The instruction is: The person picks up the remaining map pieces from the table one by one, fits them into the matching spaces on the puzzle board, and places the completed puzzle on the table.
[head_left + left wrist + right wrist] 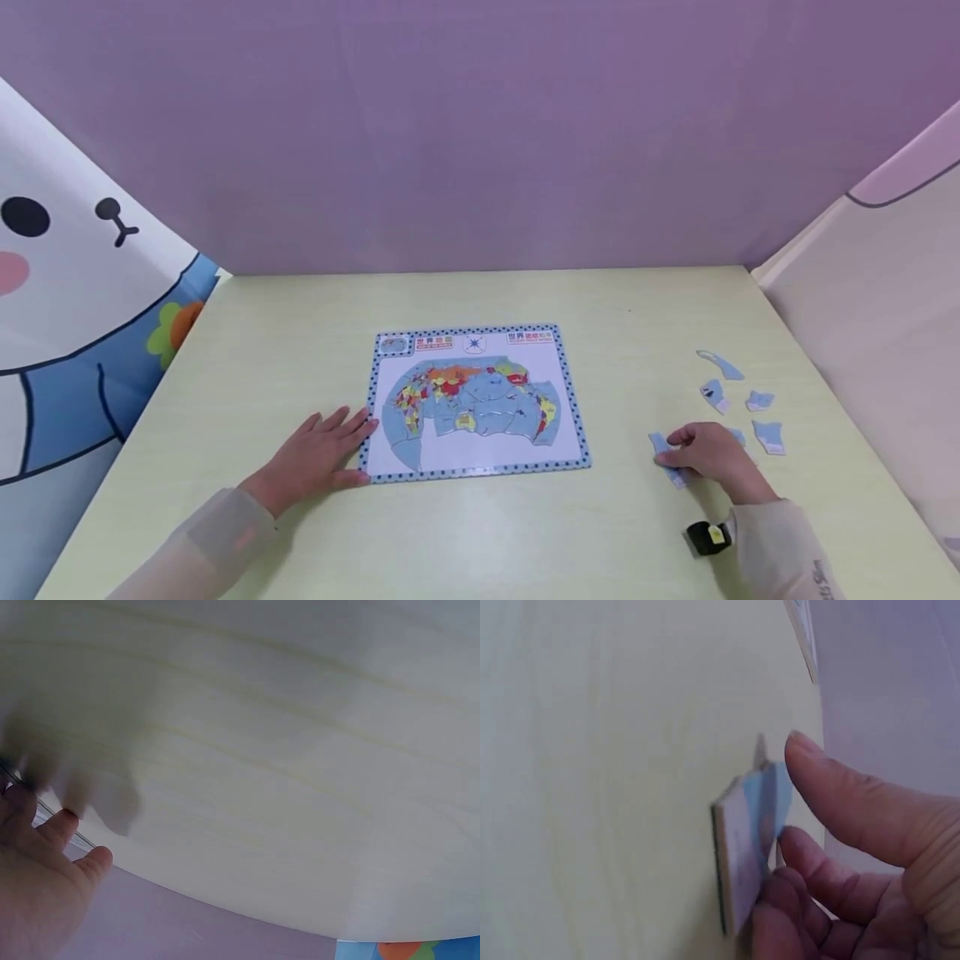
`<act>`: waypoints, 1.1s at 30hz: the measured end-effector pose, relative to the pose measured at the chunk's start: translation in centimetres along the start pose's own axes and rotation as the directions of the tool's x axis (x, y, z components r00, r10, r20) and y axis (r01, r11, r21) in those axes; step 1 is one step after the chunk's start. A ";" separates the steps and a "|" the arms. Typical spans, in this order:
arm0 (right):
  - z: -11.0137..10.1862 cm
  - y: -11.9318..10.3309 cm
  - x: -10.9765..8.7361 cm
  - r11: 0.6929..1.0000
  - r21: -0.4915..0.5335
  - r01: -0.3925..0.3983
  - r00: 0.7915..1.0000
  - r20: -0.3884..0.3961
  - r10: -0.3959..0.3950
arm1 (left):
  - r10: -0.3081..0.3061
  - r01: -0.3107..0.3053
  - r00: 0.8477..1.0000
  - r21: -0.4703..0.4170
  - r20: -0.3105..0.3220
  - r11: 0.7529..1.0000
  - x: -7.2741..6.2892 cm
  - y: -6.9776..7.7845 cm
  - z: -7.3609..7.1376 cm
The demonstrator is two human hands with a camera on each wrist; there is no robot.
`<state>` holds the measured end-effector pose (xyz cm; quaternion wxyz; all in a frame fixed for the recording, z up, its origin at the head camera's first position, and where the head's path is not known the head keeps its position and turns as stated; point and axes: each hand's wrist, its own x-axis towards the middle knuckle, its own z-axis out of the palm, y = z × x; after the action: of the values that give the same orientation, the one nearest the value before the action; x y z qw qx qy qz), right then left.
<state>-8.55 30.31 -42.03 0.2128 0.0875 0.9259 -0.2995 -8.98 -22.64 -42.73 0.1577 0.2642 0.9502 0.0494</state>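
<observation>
A world map puzzle board [480,454] with a dotted blue border lies on the table, partly filled with map pieces. My left hand [315,454] rests spread at its left edge, fingertips on the border. In the left wrist view, the fingers [56,829] reach over the board's rim. To the right of the board, my right hand [712,457] pinches a blue and pale lilac puzzle piece [659,445] between thumb and fingers. The right wrist view shows this piece [739,855] edge-on, the thumb [855,799] at its blue end.
Several loose puzzle pieces lie beyond and right of my right hand, among them a long curved piece [722,364] and a squarish piece [768,437]. A black device [707,538] sits at the right sleeve. A purple cloth [480,150] stands behind the table [300,317].
</observation>
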 end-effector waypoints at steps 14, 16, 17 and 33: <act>0.7 -1.9 -0.3 0.992 -0.106 0.065 0.998 -0.020 -0.068 | -0.015 0.015 1.000 0.007 0.007 1.000 -0.3 -0.1 0.1; 0.8 -1.9 -0.3 0.992 -0.104 0.068 0.997 -0.015 -0.070 | -0.013 0.013 1.000 0.002 0.009 1.000 -0.3 -0.1 0.2; 0.7 -1.9 -0.3 0.993 -0.099 0.064 0.998 -0.010 -0.065 | -0.012 0.012 1.000 0.000 0.010 1.000 -0.3 -0.1 0.2; 0.3 -0.7 0.0 0.996 -0.010 0.091 0.996 -0.001 -0.091 | -0.017 0.017 1.000 0.002 0.018 1.000 0.0 0.0 0.0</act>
<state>-8.65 29.56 -41.94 0.1988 0.0442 0.9306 -0.3042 -8.97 -22.68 -42.70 0.1665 0.2568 0.9510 0.0445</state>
